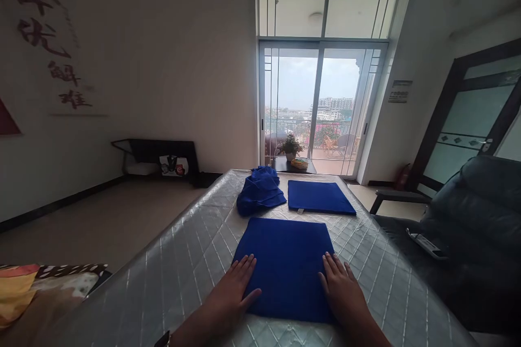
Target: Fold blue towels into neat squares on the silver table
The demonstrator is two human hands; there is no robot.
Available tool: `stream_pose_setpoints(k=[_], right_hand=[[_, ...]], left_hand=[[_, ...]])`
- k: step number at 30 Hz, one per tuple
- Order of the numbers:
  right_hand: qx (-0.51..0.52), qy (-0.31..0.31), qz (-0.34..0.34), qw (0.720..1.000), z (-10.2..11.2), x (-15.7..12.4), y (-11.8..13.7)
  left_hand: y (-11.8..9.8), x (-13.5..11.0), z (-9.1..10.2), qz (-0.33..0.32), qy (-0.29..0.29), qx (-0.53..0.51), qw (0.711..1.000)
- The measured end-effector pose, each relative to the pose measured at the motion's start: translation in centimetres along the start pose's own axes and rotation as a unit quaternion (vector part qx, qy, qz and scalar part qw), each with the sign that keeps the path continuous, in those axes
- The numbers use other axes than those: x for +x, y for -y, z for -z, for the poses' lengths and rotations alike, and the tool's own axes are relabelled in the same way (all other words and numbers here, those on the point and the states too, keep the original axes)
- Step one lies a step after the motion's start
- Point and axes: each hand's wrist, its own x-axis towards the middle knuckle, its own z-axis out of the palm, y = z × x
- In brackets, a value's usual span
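Note:
A folded blue towel (287, 265) lies flat on the quilted grey mattress (179, 276) right in front of me. My left hand (234, 290) rests flat on the towel's near left edge, fingers stretched out. On its near right edge lies my right hand (341, 288), also flat with fingers apart. Further back a second folded blue towel (318, 196) lies flat. Beside it on the left sits a crumpled heap of blue towels (260, 191).
A dark leather chair (476, 227) stands close along the mattress's right side. A glass sliding door (317, 105) to a balcony is at the far end, with a small table and a potted plant (290, 146) before it. Colourful cloth (28, 287) lies at lower left.

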Motion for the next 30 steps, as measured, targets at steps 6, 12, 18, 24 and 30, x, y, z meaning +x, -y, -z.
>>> stream_pose_setpoints(k=[6,12,18,24,30], right_hand=[[0.010,-0.054,0.029,0.998,-2.9,-3.4,-1.2],[0.036,-0.112,0.053,0.992,-7.3,-4.8,-3.3],[0.003,-0.224,0.112,0.968,-8.4,-4.4,-4.6],[-0.011,-0.226,0.100,0.969,-7.3,-5.7,-4.4],[0.024,-0.143,0.049,0.988,-3.4,-7.6,-2.1]], left_hand=[[-0.3,0.2,-0.2,0.009,0.000,-0.022,1.000],[-0.8,-0.2,2.6,0.012,0.075,-0.045,0.996],[-6.8,-1.8,6.2,-0.081,0.093,-0.102,0.987],[-14.2,0.9,6.1,-0.303,0.208,-0.242,0.898],[-19.0,8.6,-0.3,-0.214,0.142,-0.477,0.840]])
